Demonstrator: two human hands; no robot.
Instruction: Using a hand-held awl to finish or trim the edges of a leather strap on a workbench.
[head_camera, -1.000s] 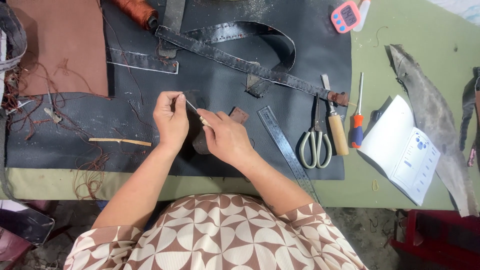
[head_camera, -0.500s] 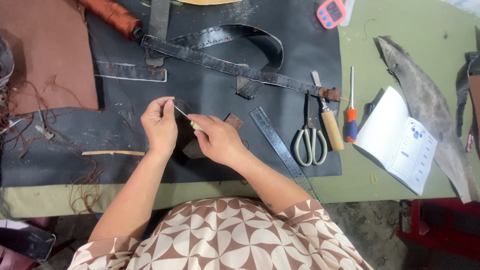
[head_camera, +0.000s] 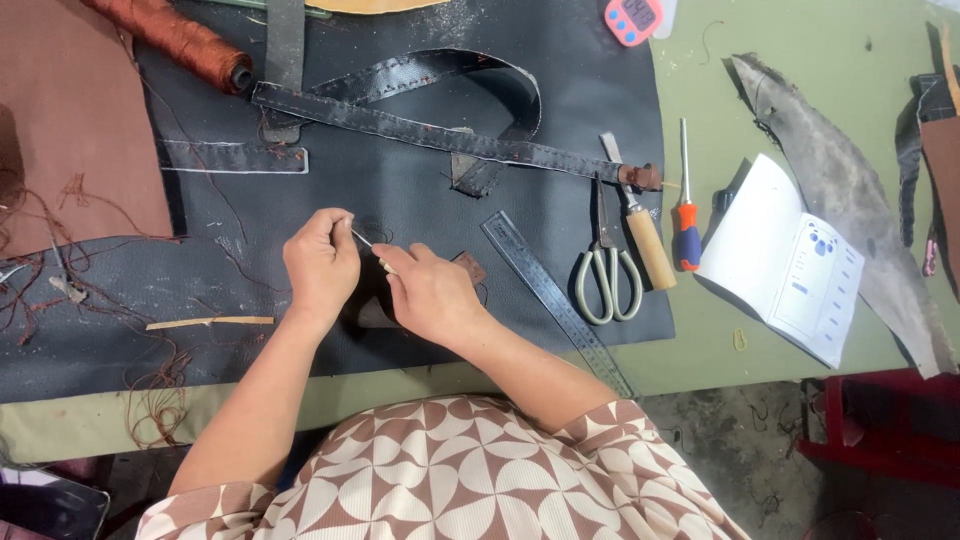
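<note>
On mat (head_camera: 420, 200) — two hands (one needle (head_camera: 362, 238))

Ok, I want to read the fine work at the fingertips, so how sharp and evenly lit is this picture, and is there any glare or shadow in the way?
Head view: light is even and soft, with no strong glare. The left hand and right hand are fairly sharp, but the thin tool between them is too small to make out. A dark shadow under the hands hides the small leather piece there. The ruler looks straight, so distortion is slight.

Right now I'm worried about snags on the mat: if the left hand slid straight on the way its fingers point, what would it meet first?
Probably the dark stitched leather strap; the left hand points up-right across bare black mat.
</note>
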